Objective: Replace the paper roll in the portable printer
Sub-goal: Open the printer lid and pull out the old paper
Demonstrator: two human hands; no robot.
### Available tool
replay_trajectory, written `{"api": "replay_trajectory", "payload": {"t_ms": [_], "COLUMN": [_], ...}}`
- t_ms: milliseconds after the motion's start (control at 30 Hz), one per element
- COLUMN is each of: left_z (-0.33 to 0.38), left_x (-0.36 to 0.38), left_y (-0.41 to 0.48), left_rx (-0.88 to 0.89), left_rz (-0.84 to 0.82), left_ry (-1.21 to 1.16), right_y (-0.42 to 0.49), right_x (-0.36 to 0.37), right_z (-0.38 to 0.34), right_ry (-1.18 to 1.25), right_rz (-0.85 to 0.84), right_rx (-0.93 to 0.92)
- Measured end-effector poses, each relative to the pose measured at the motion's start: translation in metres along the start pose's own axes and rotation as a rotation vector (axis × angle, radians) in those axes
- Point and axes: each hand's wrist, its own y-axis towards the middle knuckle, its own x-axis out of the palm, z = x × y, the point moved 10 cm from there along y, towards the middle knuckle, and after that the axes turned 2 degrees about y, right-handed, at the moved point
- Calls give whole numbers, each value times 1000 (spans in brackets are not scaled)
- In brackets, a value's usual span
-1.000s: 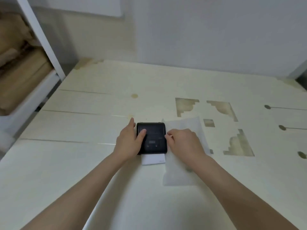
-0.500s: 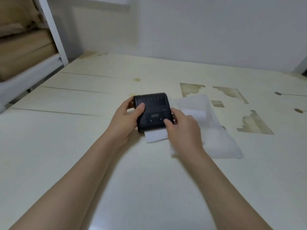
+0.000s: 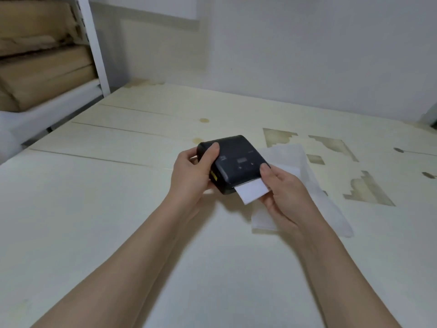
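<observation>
The printer point(image 3: 234, 162) is held just above the counter point(image 3: 118, 209), tilted with its front edge toward the viewer, and a short strip of white paper point(image 3: 251, 192) is seen sticking out of its slot. The left hand point(image 3: 191, 176) is wrapped around the left side, thumb laid on the top shell and fingers presumably beneath; its grip is closed on the printer. The right hand point(image 3: 281, 190) is set at the right front corner, thumb on the top edge, the rest of it under and beside the paper strip; this grip is likewise closed on the printer. The body is judged to be a rigid, smooth plastic shell, light enough for one hand yet apt to slip, so it is best taken by the two side walls, clear of the lid seam and of the buttons on top. The paper strip is thin and easily creased or torn, and should be pinched flat near its free edge. A limp translucent sheet point(image 3: 307, 185) lies on the counter under the right hand.
</observation>
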Motion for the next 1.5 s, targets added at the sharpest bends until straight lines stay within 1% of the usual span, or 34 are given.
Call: {"api": "replay_trajectory", "payload": {"t_ms": [67, 167, 300, 500, 600, 733, 800, 900, 1033, 1200, 1267, 1367, 1400, 1500], "left_z": [4, 8, 11, 14, 16, 20, 14, 7, 8, 19, 27, 20, 18, 20], "left_x": [-5, -13, -14, -13, -15, -19, -18, -16, -15, -18, -14, -4, -3, -2], "left_y": [1, 0, -4, -11, -4, 7, 9, 10, 11, 7, 2, -10, -13, -15], "left_rx": [42, 77, 93, 122, 102, 111, 86, 77, 99, 140, 177, 111, 103, 146], "left_rz": [58, 106, 107, 128, 94, 12, -59, -118, -129, -78, -170, -431, -485, -520], "left_ry": [56, 64, 24, -12, 6, 176, 256, 304, 345, 379, 474, 682, 722, 781], "right_y": [5, 10, 11, 7, 4, -8, -12, -13, -13, -8, -7, -8, -7, -5], "right_x": [-1, 2, 4, 2, 3, -1, -3, -4, -7, -6, -4, -5, -5, -6], "right_z": [2, 5, 3, -4, -8, -18, -19, -17, -15, -14, -13, -15, -15, -17], "right_ry": [76, 97, 78, 22, -125, -443, -514, -564, -698, -882, -938, -960, -965, -967], "right_rz": [-18, -50, -61, 0, 24, 84, 93, 85, 117, 161, 162, 172, 168, 166], "right_rx": [24, 19, -10, -75, -114, -179, -181, -158, -156, -154, -164, -184, -191, -206]}}
